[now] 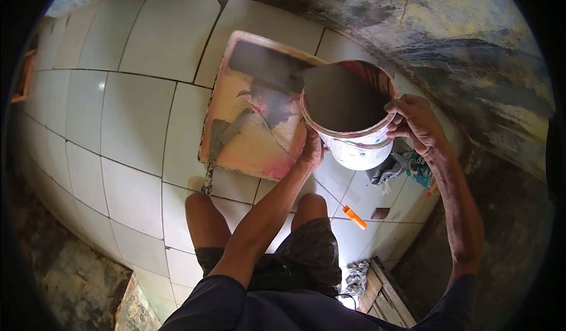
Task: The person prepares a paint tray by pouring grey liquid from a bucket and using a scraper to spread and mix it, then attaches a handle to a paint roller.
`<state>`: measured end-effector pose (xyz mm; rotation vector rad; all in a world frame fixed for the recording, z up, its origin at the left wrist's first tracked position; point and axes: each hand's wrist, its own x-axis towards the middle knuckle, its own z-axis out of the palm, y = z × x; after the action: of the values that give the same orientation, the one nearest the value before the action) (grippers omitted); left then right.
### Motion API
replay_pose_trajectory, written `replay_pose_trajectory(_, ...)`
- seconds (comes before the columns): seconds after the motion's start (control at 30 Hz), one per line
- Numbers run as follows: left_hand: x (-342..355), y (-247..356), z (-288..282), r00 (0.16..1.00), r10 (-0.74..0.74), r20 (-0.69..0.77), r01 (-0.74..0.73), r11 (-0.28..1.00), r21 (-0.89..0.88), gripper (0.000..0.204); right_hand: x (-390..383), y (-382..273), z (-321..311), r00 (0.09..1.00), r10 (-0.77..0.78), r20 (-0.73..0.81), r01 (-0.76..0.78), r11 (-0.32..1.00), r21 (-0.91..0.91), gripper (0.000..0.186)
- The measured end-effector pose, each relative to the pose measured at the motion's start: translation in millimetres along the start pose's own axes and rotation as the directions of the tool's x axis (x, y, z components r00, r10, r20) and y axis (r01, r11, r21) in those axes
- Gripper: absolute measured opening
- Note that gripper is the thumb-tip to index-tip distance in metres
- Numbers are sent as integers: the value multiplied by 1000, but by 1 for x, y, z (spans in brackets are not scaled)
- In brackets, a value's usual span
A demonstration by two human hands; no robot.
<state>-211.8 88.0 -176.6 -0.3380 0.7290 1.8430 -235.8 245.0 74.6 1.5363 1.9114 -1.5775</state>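
Note:
Both my hands hold a white bucket tilted over the near right part of a shallow, pink-stained tray. Dark grey liquid or paste fills much of the bucket's mouth. My right hand pinches the right rim. Against the lower left side sits my left hand, its fingers partly hidden by the bucket. Grey material coats the tray's far end and patches of its middle. A tool with an orange handle and a long thin rod lies across the tray edge. At the tray's left, a grey-smeared tool has a mottled handle.
White floor tiles surround the tray. A stained wall rises at the far right. Crumpled packaging in grey and green lies beyond the bucket, beside my right forearm. Wooden slats and a crumpled grey bundle are near my right side.

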Motion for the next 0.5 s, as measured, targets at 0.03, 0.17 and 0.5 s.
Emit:
replay_pose_trajectory(0.03, 1, 0, -1, 1000, 5, 0, -5, 1000, -5, 107, 1, 0, -1, 1000, 3, 2, -3, 1000, 0, 17)
replay_pose_trajectory(0.17, 1, 0, -1, 998, 60, -15, -61, 992, -109, 94, 5, 8, -10, 999, 25, 21, -25, 999, 41, 16)
replay_pose_trajectory(0.5, -46, 45, 48, 980, 3, -201, 24, 991, 134, 97, -17, 58, -31, 996, -60, 62, 44, 972, 229, 20)
